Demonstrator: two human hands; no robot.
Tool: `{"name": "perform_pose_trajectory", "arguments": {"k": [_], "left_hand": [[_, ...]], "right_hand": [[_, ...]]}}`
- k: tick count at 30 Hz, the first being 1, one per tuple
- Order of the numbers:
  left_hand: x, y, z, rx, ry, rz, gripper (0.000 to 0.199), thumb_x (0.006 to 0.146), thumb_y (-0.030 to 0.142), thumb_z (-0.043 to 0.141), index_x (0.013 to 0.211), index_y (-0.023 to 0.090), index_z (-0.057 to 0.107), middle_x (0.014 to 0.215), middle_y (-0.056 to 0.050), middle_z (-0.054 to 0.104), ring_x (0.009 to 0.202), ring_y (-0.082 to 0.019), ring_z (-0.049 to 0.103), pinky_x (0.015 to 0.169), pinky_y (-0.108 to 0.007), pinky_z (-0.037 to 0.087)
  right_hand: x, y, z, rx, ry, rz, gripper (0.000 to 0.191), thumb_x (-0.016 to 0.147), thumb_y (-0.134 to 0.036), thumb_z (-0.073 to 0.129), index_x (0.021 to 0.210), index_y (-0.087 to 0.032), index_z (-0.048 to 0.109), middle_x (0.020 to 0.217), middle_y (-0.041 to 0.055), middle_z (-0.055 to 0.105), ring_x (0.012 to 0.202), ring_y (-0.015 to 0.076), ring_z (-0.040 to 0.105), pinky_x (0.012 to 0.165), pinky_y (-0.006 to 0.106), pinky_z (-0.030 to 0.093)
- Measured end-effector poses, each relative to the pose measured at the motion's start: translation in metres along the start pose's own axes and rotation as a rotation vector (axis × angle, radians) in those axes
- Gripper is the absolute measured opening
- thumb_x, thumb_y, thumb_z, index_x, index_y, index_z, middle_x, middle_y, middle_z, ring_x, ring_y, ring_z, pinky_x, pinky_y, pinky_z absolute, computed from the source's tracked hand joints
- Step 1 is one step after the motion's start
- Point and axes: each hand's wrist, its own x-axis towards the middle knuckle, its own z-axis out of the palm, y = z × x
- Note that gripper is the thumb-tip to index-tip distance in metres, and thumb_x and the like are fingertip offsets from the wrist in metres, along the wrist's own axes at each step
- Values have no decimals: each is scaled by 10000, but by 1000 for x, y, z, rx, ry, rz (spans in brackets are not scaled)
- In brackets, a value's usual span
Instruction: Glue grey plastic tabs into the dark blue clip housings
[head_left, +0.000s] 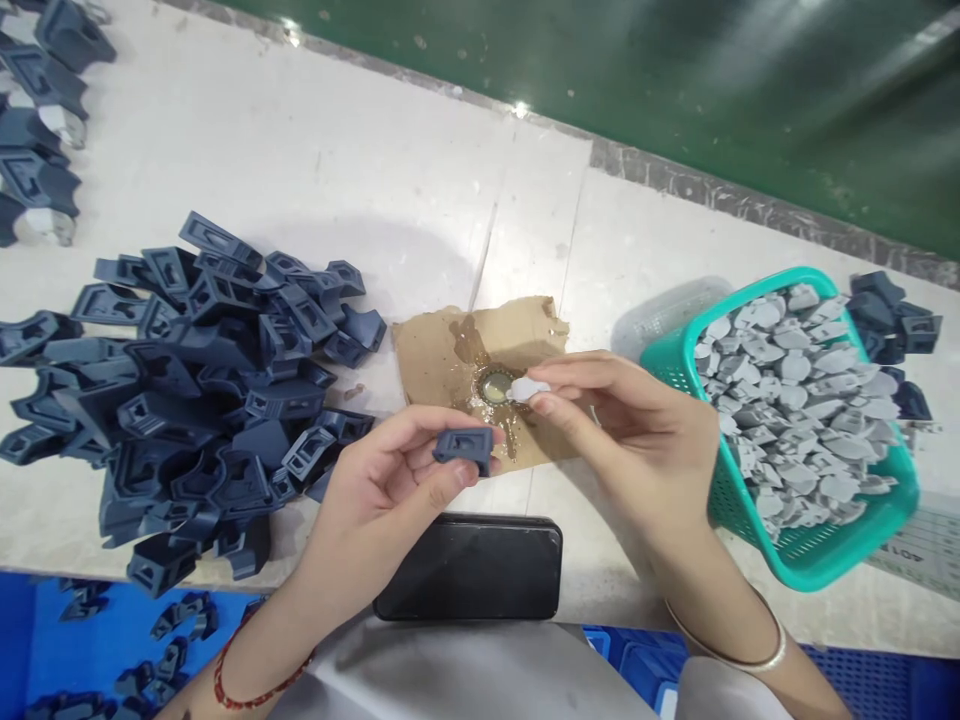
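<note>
My left hand pinches a dark blue-grey molded plastic part with a recessed opening facing up. In my right hand, thumb and fingers close on a small light grey plastic piece. Its tip is over or at the edge of a bottle cap that holds a clear, yellowish liquid; contact is hard to tell. The cap sits on a torn piece of brown cardboard, with wet, shiny drips around it. The two held pieces are apart.
Dark blue-grey parts are heaped at left. A green basket of light grey pieces stands at right, more dark parts behind it. A black phone lies at the front. A blue bin sits below the table edge.
</note>
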Motion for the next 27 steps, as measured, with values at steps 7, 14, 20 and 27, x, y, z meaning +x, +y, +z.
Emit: {"name": "perform_pose_trajectory", "arguments": {"k": [7,14,20,27], "left_hand": [[1,-5,2,-23,12,47,93,919,173,786,991,230,771,1002,-36,852,975,-190,809,892,-289,671],[4,-5,1,-14,40,45,99,893,213,830,974,231,777,1048,-48,852,1015,-208,805,895,-294,665],[3,-5,-3,-19,60,91,95,885,270,834,964,251,786,917,-15,767,878,-200,803,865,-324,677],[3,-3,-2,129,52,176,115,854,175,838,946,244,847,1077,-64,778,959,-207,770,817,-303,688]], "right_hand": [[-2,-4,-2,314,11,133,131,894,-189,832,983,-285,832,936,-9,834,794,143,783,712,249,663],[-8,-9,3,408,-40,118,135,921,-188,808,1016,-283,818,989,-1,837,835,139,793,729,242,660],[-8,-6,3,380,13,110,62,937,-302,802,989,-268,797,973,23,835,846,183,805,743,313,685],[-7,-4,-1,370,34,96,51,934,-311,805,968,-275,795,966,24,821,857,191,813,779,325,703]]}}
